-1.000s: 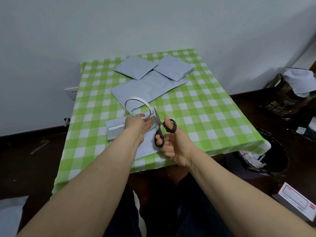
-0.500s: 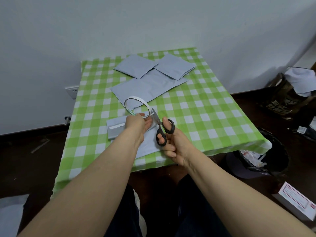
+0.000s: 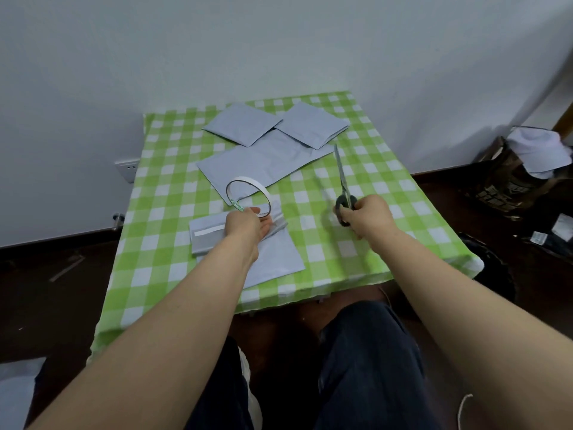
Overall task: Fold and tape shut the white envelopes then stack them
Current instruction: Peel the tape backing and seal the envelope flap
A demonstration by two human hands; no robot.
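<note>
- At the far edge of the green-and-white checked table (image 3: 372, 169), the left folded white paper envelope (image 3: 243, 124) and the right folded white paper envelope (image 3: 311, 124) lie side by side, not yet stacked
- Partly under them, the long flat white envelope (image 3: 257, 164) looks unfolded
- The nearest white envelope (image 3: 273, 259) has its flap down and bears a white tape strip (image 3: 208, 232); sealing seems underway
- The left hand (image 3: 243, 226) pinches the thin white tape roll (image 3: 248, 178); the right hand (image 3: 366, 217) grips the black-handled scissors (image 3: 341, 175), well apart from the roll

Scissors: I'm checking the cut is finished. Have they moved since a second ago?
Yes. The scissors, in the right hand, swung right, clear of the near envelope.
</note>
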